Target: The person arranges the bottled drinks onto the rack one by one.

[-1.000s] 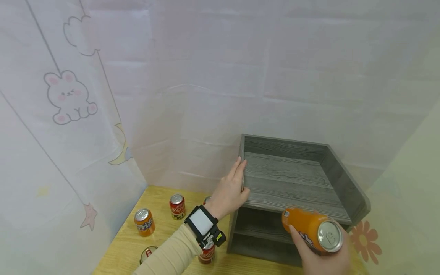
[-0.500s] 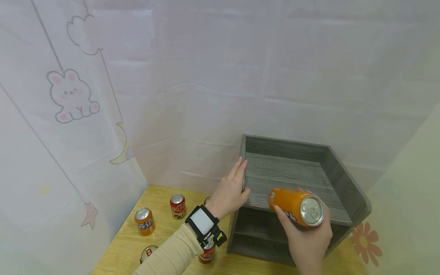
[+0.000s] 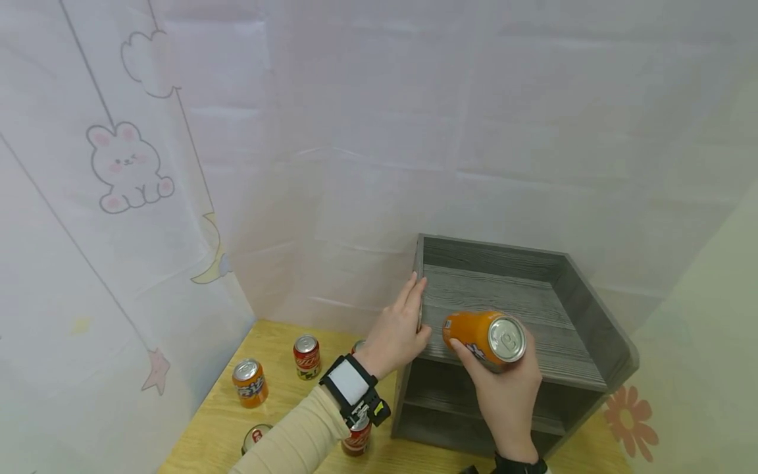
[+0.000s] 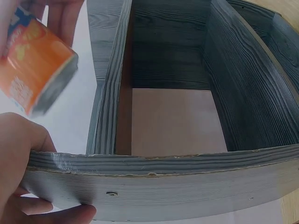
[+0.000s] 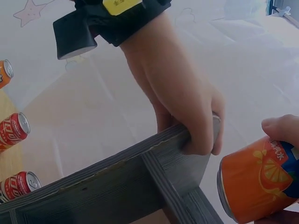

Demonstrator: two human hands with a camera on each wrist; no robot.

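In the head view, my left hand [image 3: 398, 334] grips the upper left side panel of a grey wooden shelf unit [image 3: 503, 289]. The right wrist view shows its thumb and fingers on either side of that panel [image 5: 107, 170]. My right hand [image 3: 506, 388] holds an orange soda can [image 3: 470, 327], tilted, with its tab end toward me. This can hangs over the front of the unit's top board, apart from the wood as far as the left wrist view shows, where its orange body [image 4: 39, 60] is near my left hand.
Left of the unit, on a wooden table [image 3: 204, 434], stand an orange can [image 3: 250, 384], a red can [image 3: 306, 357], another red can [image 3: 356, 440] and a can partly behind my left sleeve [image 3: 256, 436]. One more can [image 3: 358, 345] is mostly hidden. A pale sheet hangs behind.
My right hand has carried the orange soda can leftward and up, from the unit's lower right front to over the top board's front. My left hand keeps its hold on the panel.
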